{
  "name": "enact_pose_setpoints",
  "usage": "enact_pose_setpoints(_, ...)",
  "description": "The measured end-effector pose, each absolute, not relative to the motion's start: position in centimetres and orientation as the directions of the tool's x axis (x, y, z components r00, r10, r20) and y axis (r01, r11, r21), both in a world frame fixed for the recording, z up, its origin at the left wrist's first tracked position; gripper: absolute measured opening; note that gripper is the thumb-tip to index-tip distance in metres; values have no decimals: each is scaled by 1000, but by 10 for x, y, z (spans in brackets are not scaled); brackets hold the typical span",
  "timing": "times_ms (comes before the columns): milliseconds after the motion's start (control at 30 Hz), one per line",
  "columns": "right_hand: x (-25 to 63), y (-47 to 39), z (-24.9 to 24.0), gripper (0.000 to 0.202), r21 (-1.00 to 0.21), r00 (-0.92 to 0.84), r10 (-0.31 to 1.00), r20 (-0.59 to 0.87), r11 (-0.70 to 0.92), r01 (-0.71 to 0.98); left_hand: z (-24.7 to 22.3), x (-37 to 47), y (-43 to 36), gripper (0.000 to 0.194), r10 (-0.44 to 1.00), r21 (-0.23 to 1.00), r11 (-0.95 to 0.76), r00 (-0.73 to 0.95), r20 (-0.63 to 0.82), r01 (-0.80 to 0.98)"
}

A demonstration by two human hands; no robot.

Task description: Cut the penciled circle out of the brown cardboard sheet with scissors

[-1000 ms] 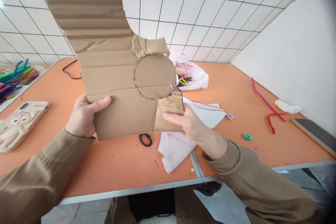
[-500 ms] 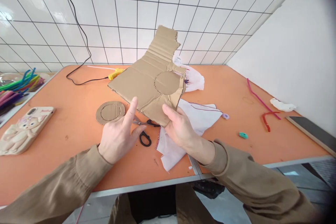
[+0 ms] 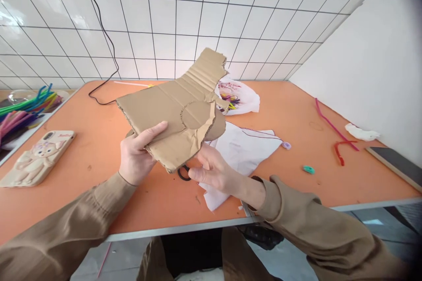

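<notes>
My left hand [image 3: 136, 158] grips a torn piece of brown cardboard [image 3: 154, 105] by its lower left edge, thumb on top and fingers underneath. A round outline is cut in the cardboard near its torn right side, and a rounded flap [image 3: 220, 126] shows behind that side. My right hand [image 3: 214, 171] is beneath the lower right edge, thumb apart from the fingers; its fingertips are partly hidden behind the cardboard, so contact is unclear. Below the cardboard, a black handle of the scissors [image 3: 183, 174] shows. White cloth [image 3: 235, 149] with dark red edge stitching lies behind my right hand.
At left are a phone in a cartoon case [image 3: 39, 156] and colourful pipe cleaners [image 3: 29, 105]. A white plastic bag [image 3: 245, 99] is at the back. On the right lie pink [image 3: 332, 123] and red [image 3: 339, 153] stems, a teal item [image 3: 309, 169] and a dark flat board [image 3: 395, 167].
My left hand has taken hold of the cardboard's left edge. My right thumb has come off its surface. The cardboard has shifted left and lower, covering most of the cardboard ring and scissors.
</notes>
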State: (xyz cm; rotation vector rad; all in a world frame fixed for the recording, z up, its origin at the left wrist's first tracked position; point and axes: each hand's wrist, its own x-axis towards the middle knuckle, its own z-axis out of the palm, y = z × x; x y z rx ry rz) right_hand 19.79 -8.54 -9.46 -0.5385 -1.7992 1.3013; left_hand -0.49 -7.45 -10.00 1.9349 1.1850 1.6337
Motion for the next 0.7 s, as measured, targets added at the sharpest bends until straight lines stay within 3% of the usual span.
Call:
enact_pose_setpoints(133,200,-100,-93,23,-793,-546,757,357,555,251,-97,-10,-75,20,737,727,-588,-135,662,355)
enact_pose_setpoints(167,202,-105,-90,14,-762,-601,715,357,595,255,-95,-11,-74,20,737,731,-576,-154,658,365)
enact_pose_setpoints(233,207,-110,-82,16,-734,-678,664,316,624,268,-92,-12,-72,24,747,741,-554,-167,644,380)
enact_pose_setpoints(300,214,-107,-71,22,-624,-506,712,487,689,368,-90,-14,-70,29,748,745,-560,-165,643,363)
enact_pose_setpoints(367,219,-97,-62,9,-384,-318,585,746,768,512,-89,-15,-69,28,754,743,-592,-110,647,312)
enact_pose_setpoints(467,219,-80,-52,67,-176,-428,474,770,802,571,-89,-14,-71,35,775,743,-615,31,631,266)
enact_pose_setpoints(533,212,-73,-50,78,-165,-552,500,667,822,545,-89,-11,-74,38,784,747,-611,68,618,262)
enact_pose_setpoints(633,199,-67,-52,55,-233,-564,533,631,823,518,-90,-8,-77,34,810,788,-579,34,586,211)
enact_pose_setpoints(700,191,-65,-53,45,-213,-536,527,660,815,539,-92,-6,-77,32,834,821,-542,-8,552,182)
